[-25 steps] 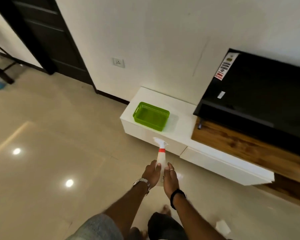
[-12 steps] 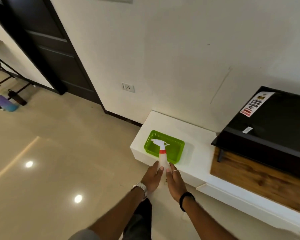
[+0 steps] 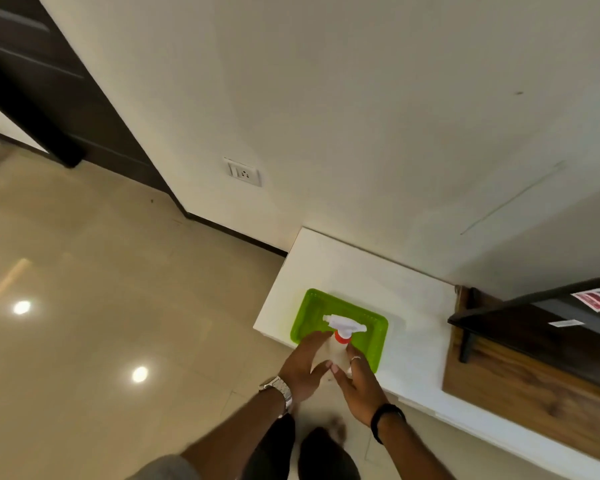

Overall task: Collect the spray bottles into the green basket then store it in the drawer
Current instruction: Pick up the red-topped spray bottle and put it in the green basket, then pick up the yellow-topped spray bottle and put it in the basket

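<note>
Hands (image 3: 329,370) round upright spray bottle (image 3: 340,344)

1. Lighting is dim and warm, with a yellowish cast on the wall (image 3: 361,98).
2. Two bright round glare spots reflect off the glossy floor (image 3: 84,306) at lower left.
3. Wide-angle distortion slants the dark door (image 3: 49,91) at upper left.
4. The hands, and the feet at the bottom edge, are softly blurred.
</note>
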